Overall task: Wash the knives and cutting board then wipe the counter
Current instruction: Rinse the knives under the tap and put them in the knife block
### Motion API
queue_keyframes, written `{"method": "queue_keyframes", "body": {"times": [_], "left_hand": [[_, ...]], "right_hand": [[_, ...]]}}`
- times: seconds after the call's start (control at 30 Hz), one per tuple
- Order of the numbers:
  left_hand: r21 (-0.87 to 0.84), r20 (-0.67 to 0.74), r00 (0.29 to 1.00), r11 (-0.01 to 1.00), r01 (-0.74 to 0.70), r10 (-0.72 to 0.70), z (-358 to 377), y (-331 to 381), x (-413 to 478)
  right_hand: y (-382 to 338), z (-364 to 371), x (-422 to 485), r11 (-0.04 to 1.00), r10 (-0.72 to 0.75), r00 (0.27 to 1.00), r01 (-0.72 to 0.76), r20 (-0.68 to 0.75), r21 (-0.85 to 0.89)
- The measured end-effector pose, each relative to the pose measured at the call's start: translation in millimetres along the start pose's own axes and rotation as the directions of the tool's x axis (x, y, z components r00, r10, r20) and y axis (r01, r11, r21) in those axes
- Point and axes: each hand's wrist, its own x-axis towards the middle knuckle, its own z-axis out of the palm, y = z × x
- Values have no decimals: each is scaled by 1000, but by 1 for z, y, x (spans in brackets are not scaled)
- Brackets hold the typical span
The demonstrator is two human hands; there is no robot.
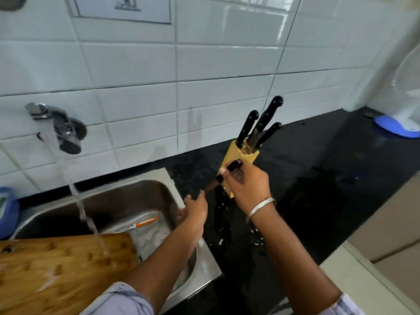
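Observation:
My right hand grips the black handle of a knife in front of the wooden knife block. The blade points left and down toward the sink. My left hand touches the blade tip with a fingertip, over the sink's right rim. Several black-handled knives stand in the block. A wooden cutting board lies across the sink's front left, under running water. An orange-handled knife lies in the sink basin.
The steel sink sits left, fed by a wall tap with water flowing. The black counter is wet, with droplets near the sink. A blue-based white appliance stands far right. A blue container sits at the left edge.

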Motion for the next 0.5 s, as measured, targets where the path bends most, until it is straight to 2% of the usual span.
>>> {"method": "queue_keyframes", "body": {"times": [0.07, 0.27, 0.5], "left_hand": [[76, -34, 995, 993, -93, 96, 11, 13, -2], [201, 64, 917, 895, -398, 393, 39, 66, -23], [225, 129, 829, 798, -558, 544, 61, 94, -23]], "right_hand": [[-4, -27, 9, 999, -44, 994, 45, -104, 8], [-19, -77, 30, 990, -141, 941, 137, -307, -34], [-15, -81, 46, 980, -198, 924, 177, -326, -93]]}}
